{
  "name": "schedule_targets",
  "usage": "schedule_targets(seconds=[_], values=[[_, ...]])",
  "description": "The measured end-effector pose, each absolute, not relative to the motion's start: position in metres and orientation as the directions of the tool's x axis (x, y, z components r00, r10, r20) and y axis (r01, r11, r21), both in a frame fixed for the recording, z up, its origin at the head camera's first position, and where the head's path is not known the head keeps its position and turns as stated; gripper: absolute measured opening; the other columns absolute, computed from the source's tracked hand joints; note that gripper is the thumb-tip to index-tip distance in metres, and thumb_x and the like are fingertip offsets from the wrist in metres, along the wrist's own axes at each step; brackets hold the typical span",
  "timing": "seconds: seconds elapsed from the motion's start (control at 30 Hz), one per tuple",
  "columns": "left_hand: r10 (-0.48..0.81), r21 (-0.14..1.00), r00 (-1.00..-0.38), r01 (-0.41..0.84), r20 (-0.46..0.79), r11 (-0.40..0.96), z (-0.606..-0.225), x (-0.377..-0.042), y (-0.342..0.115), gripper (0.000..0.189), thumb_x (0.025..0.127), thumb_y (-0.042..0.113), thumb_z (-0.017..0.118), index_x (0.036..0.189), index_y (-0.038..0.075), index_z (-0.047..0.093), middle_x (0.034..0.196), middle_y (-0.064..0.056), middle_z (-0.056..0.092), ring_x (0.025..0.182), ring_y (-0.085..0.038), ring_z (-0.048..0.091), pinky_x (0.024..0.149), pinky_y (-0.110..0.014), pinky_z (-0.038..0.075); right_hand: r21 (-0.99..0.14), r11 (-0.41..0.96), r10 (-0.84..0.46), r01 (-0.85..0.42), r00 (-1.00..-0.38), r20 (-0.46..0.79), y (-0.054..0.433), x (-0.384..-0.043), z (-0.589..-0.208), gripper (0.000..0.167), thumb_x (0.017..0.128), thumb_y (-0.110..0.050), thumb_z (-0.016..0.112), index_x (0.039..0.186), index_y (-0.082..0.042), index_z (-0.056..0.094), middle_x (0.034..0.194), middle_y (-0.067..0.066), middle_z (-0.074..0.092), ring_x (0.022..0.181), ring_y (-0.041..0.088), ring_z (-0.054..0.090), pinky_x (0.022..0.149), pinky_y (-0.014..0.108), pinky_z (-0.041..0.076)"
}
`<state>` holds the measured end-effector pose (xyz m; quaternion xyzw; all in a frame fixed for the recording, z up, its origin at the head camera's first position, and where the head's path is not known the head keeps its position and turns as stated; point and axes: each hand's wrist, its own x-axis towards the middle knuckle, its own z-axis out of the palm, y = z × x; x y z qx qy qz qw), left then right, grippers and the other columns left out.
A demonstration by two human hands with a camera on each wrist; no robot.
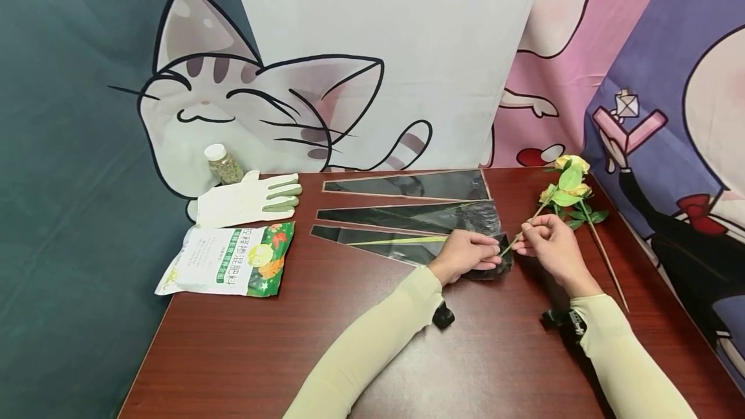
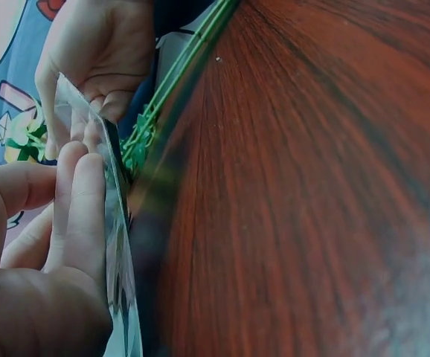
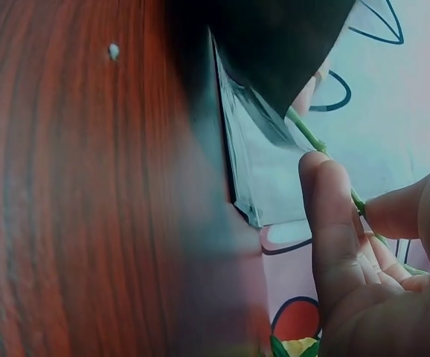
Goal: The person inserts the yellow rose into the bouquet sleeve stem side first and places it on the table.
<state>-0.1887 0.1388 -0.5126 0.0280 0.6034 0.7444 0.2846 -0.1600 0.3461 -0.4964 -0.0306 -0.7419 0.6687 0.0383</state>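
Note:
My left hand (image 1: pixel 465 254) pinches the wide end of the nearest flower sleeve (image 1: pixel 401 249), a tapered wrapper of black and clear film. My right hand (image 1: pixel 553 247) pinches the thin green stem (image 3: pixel 358 202) of a yellow artificial rose between thumb and fingers, bloom pointing away from me. The stem's lower end is at the sleeve's mouth, partly behind the dark film (image 3: pixel 289 52); how far it reaches inside is hidden. Beside the right hand, another rose stem (image 1: pixel 608 264) lies on the table, its leaves and bloom overlapping the held rose.
Two more tapered sleeves (image 1: pixel 407 186) (image 1: pixel 401 216) lie behind the nearest one. At the left are a white glove (image 1: pixel 233 202), a fertilizer bag (image 1: pixel 218 260) and a white-capped jar (image 1: pixel 224 165). A printed cloth backdrop (image 1: pixel 378 18) borders the brown table (image 1: pixel 465 354).

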Motion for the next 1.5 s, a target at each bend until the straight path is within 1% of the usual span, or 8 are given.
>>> schedule_targets(seconds=[0.27,0.43,0.57,0.8,1.03,1.17,1.4,1.5], values=[[0.429,0.907,-0.847,-0.401,-0.315,-0.125,-0.504,-0.185,0.141,0.013,0.092,-0.001,0.077,0.104,-0.001,0.082,0.082,-0.014,0.080,0.066,-0.012,0.075,0.067,-0.027,0.065,-0.994,0.105,0.155,-0.028,-0.987,0.044,0.346,-0.160,-0.494,0.015,0.108,-0.010,0.061,0.111,-0.007,0.046,0.080,-0.006,0.076,0.067,0.008,0.076,0.063,0.024,0.064],[0.402,0.911,-0.862,-0.389,-0.309,-0.134,-0.503,-0.182,0.142,0.016,0.092,-0.004,0.076,0.107,-0.005,0.080,0.084,-0.014,0.080,0.067,-0.013,0.076,0.066,-0.026,0.065,-0.996,0.083,0.127,-0.026,-0.991,0.036,0.342,-0.160,-0.495,0.016,0.108,-0.010,0.061,0.112,-0.006,0.046,0.082,-0.005,0.077,0.070,0.008,0.077,0.065,0.024,0.064],[0.338,0.921,-0.886,-0.373,-0.317,-0.112,-0.505,-0.180,0.145,0.015,0.090,-0.003,0.077,0.105,-0.003,0.082,0.084,-0.012,0.081,0.066,-0.012,0.075,0.063,-0.024,0.064,-0.999,0.051,0.115,-0.019,-0.993,0.025,0.337,-0.159,-0.496,0.017,0.107,-0.008,0.062,0.111,-0.005,0.046,0.082,-0.003,0.078,0.072,0.008,0.077,0.066,0.025,0.064],[0.253,0.935,-0.914,-0.345,-0.316,-0.077,-0.506,-0.179,0.147,0.013,0.089,0.000,0.078,0.101,0.000,0.083,0.077,-0.007,0.079,0.061,-0.008,0.071,0.059,-0.022,0.062,-0.991,0.137,0.119,-0.014,-0.992,0.031,0.332,-0.155,-0.497,0.019,0.106,-0.010,0.064,0.110,0.000,0.048,0.082,-0.006,0.079,0.071,0.006,0.077,0.065,0.024,0.064],[0.261,0.938,-0.919,-0.330,-0.294,-0.104,-0.505,-0.180,0.147,0.011,0.090,-0.001,0.077,0.099,0.002,0.084,0.081,-0.009,0.080,0.063,-0.009,0.071,0.061,-0.022,0.063,-0.958,0.286,0.105,-0.001,-0.994,0.033,0.328,-0.152,-0.500,0.019,0.107,-0.015,0.064,0.108,0.000,0.052,0.078,-0.010,0.079,0.066,0.006,0.075,0.059,0.024,0.062],[0.267,0.938,-0.920,-0.327,-0.287,-0.118,-0.505,-0.180,0.147,0.011,0.090,-0.001,0.077,0.099,0.001,0.083,0.083,-0.011,0.081,0.065,-0.010,0.072,0.061,-0.021,0.063,-0.950,0.313,0.110,0.019,-0.994,0.016,0.327,-0.151,-0.502,0.020,0.108,-0.020,0.064,0.106,-0.004,0.053,0.078,-0.012,0.078,0.062,0.005,0.071,0.053,0.024,0.056],[0.281,0.939,-0.922,-0.313,-0.266,-0.140,-0.506,-0.183,0.147,0.012,0.092,-0.001,0.075,0.100,0.001,0.083,0.081,-0.009,0.080,0.065,-0.009,0.072,0.063,-0.021,0.063,-0.957,0.276,0.092,0.095,-0.993,-0.072,0.323,-0.147,-0.503,0.023,0.108,-0.021,0.063,0.110,0.000,0.053,0.079,-0.014,0.077,0.057,0.005,0.064,0.051,0.024,0.052],[0.289,0.939,-0.923,-0.306,-0.253,-0.158,-0.506,-0.184,0.147,0.013,0.092,-0.001,0.073,0.101,0.001,0.083,0.083,-0.010,0.081,0.068,-0.011,0.074,0.065,-0.023,0.064,-0.966,0.235,0.079,0.111,-0.992,-0.095,0.320,-0.147,-0.504,0.020,0.108,-0.018,0.063,0.109,-0.001,0.053,0.078,-0.013,0.077,0.057,0.005,0.064,0.050,0.022,0.050]])
